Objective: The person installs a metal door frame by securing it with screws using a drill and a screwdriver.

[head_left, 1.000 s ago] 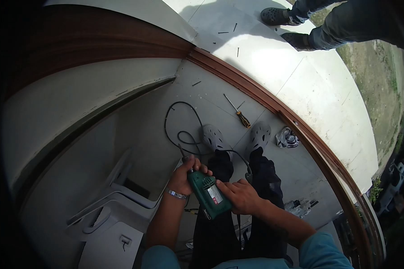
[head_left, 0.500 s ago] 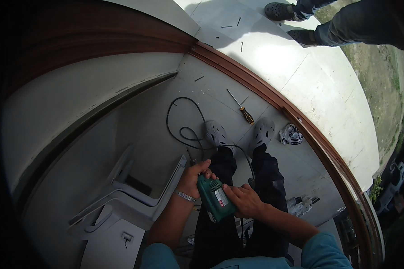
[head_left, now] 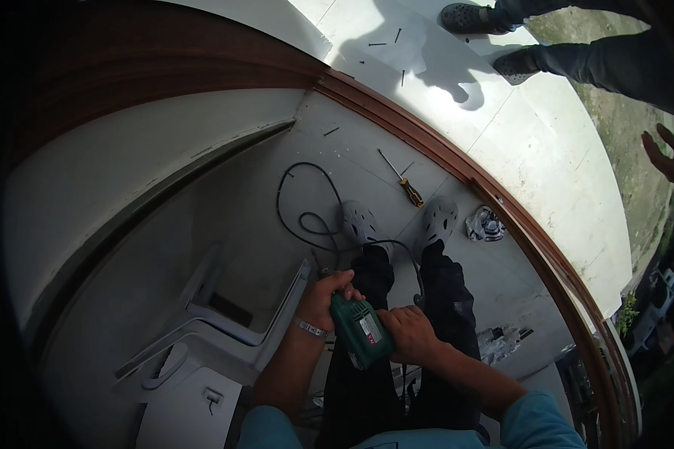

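Observation:
A green corded power drill (head_left: 362,329) lies across my two hands in front of my legs. My left hand (head_left: 325,299) is wrapped round its front end near the chuck, and a bit (head_left: 314,260) points away from me past that hand. At the drill's other side my right hand (head_left: 410,334) is closed on what looks like its handle, mostly hidden by the fingers. The black cord (head_left: 282,185) runs from the drill and loops over the floor by my feet.
A yellow-and-black screwdriver (head_left: 412,193) lies ahead of my shoes. Several screws (head_left: 398,35) are scattered beyond the brown door sill (head_left: 427,161). A grey plastic chair (head_left: 247,329) stands left, a crumpled bag (head_left: 485,224) right. Another person's legs (head_left: 606,63) and hand (head_left: 670,156) show at upper right.
The other person's leg has shifted right, their hand has come into view, and their shadow has moved. My hands still hold the drill, almost unmoved.

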Demonstrator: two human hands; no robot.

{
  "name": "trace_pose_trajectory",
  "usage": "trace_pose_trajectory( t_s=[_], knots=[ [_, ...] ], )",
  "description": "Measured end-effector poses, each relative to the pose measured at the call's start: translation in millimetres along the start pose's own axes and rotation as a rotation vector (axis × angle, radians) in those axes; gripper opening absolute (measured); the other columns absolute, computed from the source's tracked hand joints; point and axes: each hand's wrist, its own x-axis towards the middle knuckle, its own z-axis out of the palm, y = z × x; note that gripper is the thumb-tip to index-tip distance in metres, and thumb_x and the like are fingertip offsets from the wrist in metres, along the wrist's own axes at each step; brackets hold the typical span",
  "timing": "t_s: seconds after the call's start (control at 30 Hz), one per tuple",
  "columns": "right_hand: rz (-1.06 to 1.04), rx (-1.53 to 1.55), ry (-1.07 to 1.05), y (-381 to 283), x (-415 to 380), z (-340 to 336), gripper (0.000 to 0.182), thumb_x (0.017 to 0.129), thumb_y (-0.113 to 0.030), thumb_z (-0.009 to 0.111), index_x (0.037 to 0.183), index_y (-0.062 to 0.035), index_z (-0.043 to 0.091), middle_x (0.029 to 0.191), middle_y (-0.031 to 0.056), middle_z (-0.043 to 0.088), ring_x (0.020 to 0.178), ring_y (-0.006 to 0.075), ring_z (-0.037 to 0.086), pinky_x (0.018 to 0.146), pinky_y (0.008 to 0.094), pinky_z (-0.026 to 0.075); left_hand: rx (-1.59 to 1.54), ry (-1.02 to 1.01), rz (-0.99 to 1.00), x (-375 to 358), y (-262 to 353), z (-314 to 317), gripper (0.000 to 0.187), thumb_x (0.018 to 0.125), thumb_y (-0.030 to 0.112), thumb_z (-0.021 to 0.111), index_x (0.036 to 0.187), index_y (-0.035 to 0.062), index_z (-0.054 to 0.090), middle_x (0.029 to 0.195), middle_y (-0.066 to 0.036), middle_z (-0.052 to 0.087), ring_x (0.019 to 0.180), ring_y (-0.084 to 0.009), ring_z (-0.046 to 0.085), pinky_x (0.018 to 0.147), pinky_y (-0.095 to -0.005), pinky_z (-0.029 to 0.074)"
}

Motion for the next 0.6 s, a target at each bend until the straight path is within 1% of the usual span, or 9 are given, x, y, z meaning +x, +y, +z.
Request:
trace_pose_trajectory(
  t_s=[0.03,0.1,0.23,0.3,0.37,0.43,0.5,0.6],
  knots=[
    [0.004,0.004,-0.002,-0.2,-2.0,1.3,0.074,0.054,-0.017,0.077,0.122,-0.0043,0.049,0.092,0.0096,0.062,0.087,0.0262,0.064,0.085,0.0404,0.045,0.003,-0.020,0.016,-0.3,0.1,0.3,0.029,0.094,0.020,0.054,0.066,0.0099,0.057,0.057,-0.002,0.055,0.066,-0.0201,0.064,0.082,-0.0426,0.053],
    [0.014,-0.128,0.060,-5.6,-2.0,-3.2,0.060,0.058,-0.025,0.077,0.110,-0.0048,0.053,0.085,0.0101,0.060,0.085,0.0278,0.063,0.084,0.0446,0.043,0.009,-0.045,0.029,-0.4,-0.9,0.7,0.029,0.094,0.020,0.054,0.066,0.0095,0.058,0.058,-0.002,0.055,0.066,-0.0200,0.065,0.082,-0.0422,0.053],
    [0.000,-0.104,0.010,0.8,-6.2,7.8,0.059,0.059,-0.024,0.076,0.109,-0.0043,0.053,0.086,0.0112,0.060,0.086,0.0291,0.062,0.087,0.0470,0.041,-0.004,-0.031,-0.004,-0.8,0.2,2.1,0.031,0.094,0.020,0.054,0.065,0.0091,0.058,0.057,-0.002,0.056,0.066,-0.0202,0.065,0.082,-0.0412,0.053],
    [0.004,0.018,0.024,1.1,-6.0,9.8,0.055,0.059,-0.021,0.074,0.108,-0.0039,0.054,0.088,0.0114,0.061,0.088,0.0297,0.062,0.088,0.0463,0.040,-0.013,-0.035,-0.013,-0.3,-1.2,1.8,0.032,0.094,0.020,0.053,0.064,0.0092,0.058,0.057,-0.002,0.056,0.066,-0.0203,0.065,0.083,-0.0408,0.053],
    [-0.001,-0.001,0.002,1.9,-7.0,6.1,0.054,0.060,-0.018,0.073,0.108,-0.0037,0.054,0.088,0.0116,0.061,0.088,0.0298,0.062,0.087,0.0456,0.041,-0.030,-0.015,0.010,1.9,-5.1,1.3,0.030,0.088,0.016,0.063,0.060,0.0115,0.054,0.056,-0.005,0.056,0.064,-0.0222,0.064,0.069,-0.0393,0.053],
    [0.003,-0.023,-0.013,2.8,-6.9,5.9,0.052,0.060,-0.016,0.071,0.107,-0.0035,0.054,0.088,0.0117,0.061,0.089,0.0299,0.062,0.086,0.0449,0.041,-0.054,-0.008,0.001,-0.6,-5.3,3.1,0.030,0.088,0.016,0.063,0.060,0.0113,0.054,0.056,-0.005,0.056,0.063,-0.0222,0.063,0.068,-0.0393,0.053],
    [0.015,0.068,-0.055,3.2,-8.4,8.2,0.060,0.058,-0.016,0.076,0.111,-0.0037,0.053,0.093,0.0120,0.062,0.094,0.0289,0.062,0.088,0.0451,0.040,-0.078,0.001,-0.014,-1.4,-5.5,4.3,0.030,0.088,0.016,0.063,0.060,0.0112,0.054,0.056,-0.005,0.055,0.063,-0.0222,0.063,0.068,-0.0393,0.053],
    [-0.001,0.021,-0.060,5.3,-10.7,6.9,0.058,0.059,-0.017,0.075,0.111,-0.0036,0.052,0.095,0.0124,0.062,0.095,0.0292,0.062,0.088,0.0449,0.039,-0.049,0.004,0.021,-2.7,-8.7,3.1,0.030,0.088,0.016,0.063,0.060,0.0107,0.055,0.056,-0.005,0.055,0.063,-0.0225,0.063,0.069,-0.0398,0.053]
  ],
)
